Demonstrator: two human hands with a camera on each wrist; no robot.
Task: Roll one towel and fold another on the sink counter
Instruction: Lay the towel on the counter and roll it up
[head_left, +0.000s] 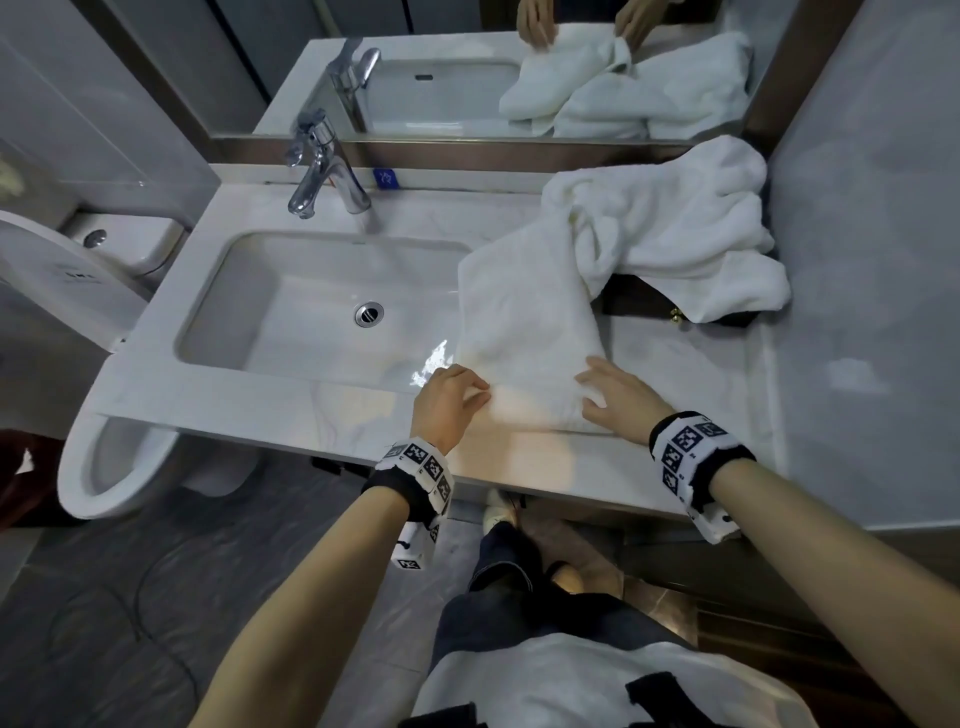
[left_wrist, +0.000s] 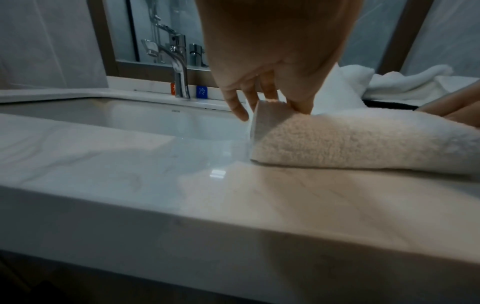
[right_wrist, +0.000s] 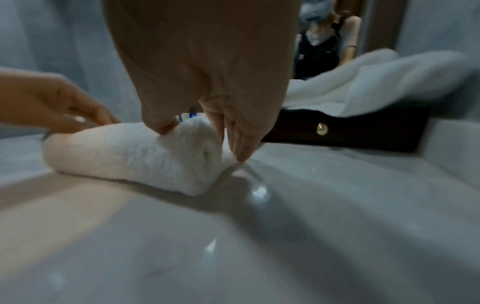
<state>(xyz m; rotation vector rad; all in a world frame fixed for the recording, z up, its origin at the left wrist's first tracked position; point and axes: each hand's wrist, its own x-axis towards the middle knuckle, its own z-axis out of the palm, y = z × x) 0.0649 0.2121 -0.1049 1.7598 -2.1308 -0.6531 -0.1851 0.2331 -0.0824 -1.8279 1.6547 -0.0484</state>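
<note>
Rolling is under way, I judge, on the white towel (head_left: 524, 317) that lies on the tabletop (head_left: 291, 405) just right of the sink basin (head_left: 270, 296), its left edge reaching the basin's rim. The rolled part sits at the end nearest me, a short fat cylinder whose long axis runs left to right, along the front edge of the tabletop. The unrolled length stretches straight away from me toward the mirror (head_left: 519, 67), so the roll has to travel forward, away from my body.

My left hand (head_left: 451, 402) is at the roll's left end, on the basin side, fingers bent and pinching that end, as the left wrist view shows. My right hand (head_left: 618, 400) is at the roll's right end: the thumb presses down into the top of the roll while the other fingers point straight down beside its end, tips touching the tabletop. So neither hand is nearer; they bracket the roll evenly, one per end.

The second towel (head_left: 675, 234) lies crumpled behind the first, on the far right, draped over a dark box (head_left: 644, 299) and overlapping the far end of the towel I am rolling. I expect that overlap could drag as the roll approaches it.
</note>
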